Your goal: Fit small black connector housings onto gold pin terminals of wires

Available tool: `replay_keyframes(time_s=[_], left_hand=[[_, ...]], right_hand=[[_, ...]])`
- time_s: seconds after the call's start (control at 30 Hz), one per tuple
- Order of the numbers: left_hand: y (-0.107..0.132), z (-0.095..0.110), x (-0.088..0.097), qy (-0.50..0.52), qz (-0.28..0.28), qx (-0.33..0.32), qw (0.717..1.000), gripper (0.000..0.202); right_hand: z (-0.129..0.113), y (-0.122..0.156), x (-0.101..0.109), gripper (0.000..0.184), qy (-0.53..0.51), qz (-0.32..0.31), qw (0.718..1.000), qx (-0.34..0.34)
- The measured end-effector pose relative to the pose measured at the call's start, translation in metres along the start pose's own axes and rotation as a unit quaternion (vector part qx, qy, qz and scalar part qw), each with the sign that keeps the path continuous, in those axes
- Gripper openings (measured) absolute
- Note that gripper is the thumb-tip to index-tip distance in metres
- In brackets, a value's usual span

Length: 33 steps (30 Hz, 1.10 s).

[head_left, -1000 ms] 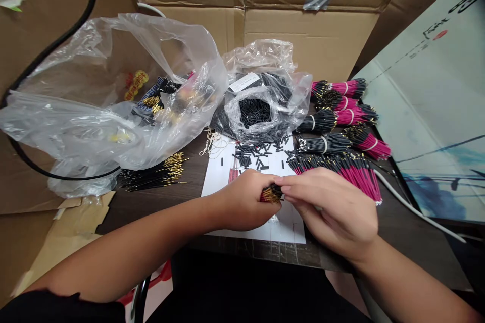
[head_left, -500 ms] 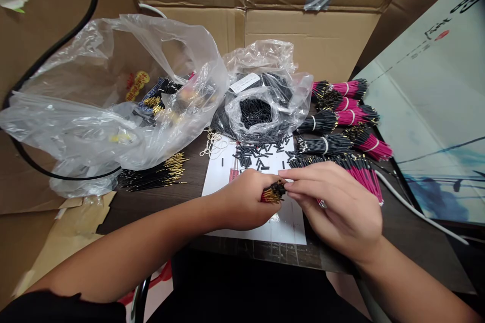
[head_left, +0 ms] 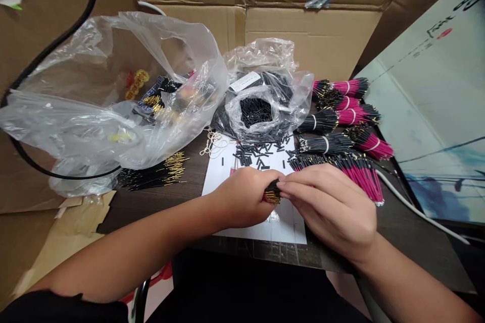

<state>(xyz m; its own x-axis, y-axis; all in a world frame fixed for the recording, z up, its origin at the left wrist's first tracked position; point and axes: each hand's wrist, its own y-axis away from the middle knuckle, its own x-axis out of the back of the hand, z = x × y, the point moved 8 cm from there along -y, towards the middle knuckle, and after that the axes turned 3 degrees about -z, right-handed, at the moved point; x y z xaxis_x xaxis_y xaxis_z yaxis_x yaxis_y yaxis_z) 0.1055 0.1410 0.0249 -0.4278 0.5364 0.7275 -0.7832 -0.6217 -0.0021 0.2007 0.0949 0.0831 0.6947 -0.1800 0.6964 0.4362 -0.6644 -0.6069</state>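
My left hand grips a small bundle of thin wires with gold pin ends, which pokes out past its fingertips. My right hand is pressed against the bundle's end, its fingertips pinching at the pins, and pink wire runs beneath its palm. Both hands hover over a white paper sheet on a dark table. Short black sleeves lie scattered on the paper just beyond my fingers. The hands hide the bundle's middle.
Banded pink-and-black wire bundles lie to the right, and gold-tipped black wires lie to the left. Behind are a clear bag of black sleeves, a larger plastic bag, rubber bands and a cardboard box wall.
My right hand has closed in on the bundle's end and now covers more of it. The bundle has shifted slightly up and to the right in my left hand.
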Motion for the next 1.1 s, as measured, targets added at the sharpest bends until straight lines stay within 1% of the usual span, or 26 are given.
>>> replay_keyframes(time_s=[0.1, 0.27, 0.4, 0.5, 0.63, 0.73, 0.83, 1.0, 1.1], left_hand=[[0.001, -0.003, 0.002, -0.05, 0.026, 0.011, 0.998, 0.027], [0.006, 0.001, 0.01, -0.105, 0.11, -0.032, 0.988, 0.03], [0.009, 0.0, 0.017, -0.14, 0.157, -0.034, 0.977, 0.038], [0.01, -0.001, 0.02, -0.151, 0.164, -0.036, 0.974, 0.045], [0.011, -0.001, 0.023, -0.131, 0.171, -0.048, 0.975, 0.045], [0.014, 0.003, 0.025, -0.106, 0.183, -0.068, 0.975, 0.041], [0.015, 0.007, 0.026, -0.103, 0.19, -0.077, 0.973, 0.04], [0.013, 0.005, 0.026, -0.117, 0.182, -0.068, 0.974, 0.04], [0.014, 0.005, 0.028, -0.125, 0.191, -0.077, 0.97, 0.042]], right_hand=[[-0.004, 0.003, -0.001, 0.036, 0.023, -0.004, 0.999, 0.022], [-0.011, 0.001, 0.002, 0.037, 0.06, 0.001, 0.997, 0.054], [-0.012, 0.001, -0.004, 0.04, 0.05, -0.021, 0.996, 0.068], [-0.009, 0.002, -0.011, 0.044, 0.032, -0.033, 0.997, 0.061], [-0.008, 0.003, -0.018, 0.051, 0.035, -0.048, 0.996, 0.062], [-0.011, 0.005, -0.013, 0.054, 0.044, -0.028, 0.995, 0.084], [-0.012, 0.006, -0.009, 0.051, 0.064, -0.008, 0.993, 0.095], [-0.013, 0.005, -0.012, 0.051, 0.093, -0.016, 0.992, 0.08], [-0.014, 0.003, -0.014, 0.05, 0.099, -0.027, 0.993, 0.067]])
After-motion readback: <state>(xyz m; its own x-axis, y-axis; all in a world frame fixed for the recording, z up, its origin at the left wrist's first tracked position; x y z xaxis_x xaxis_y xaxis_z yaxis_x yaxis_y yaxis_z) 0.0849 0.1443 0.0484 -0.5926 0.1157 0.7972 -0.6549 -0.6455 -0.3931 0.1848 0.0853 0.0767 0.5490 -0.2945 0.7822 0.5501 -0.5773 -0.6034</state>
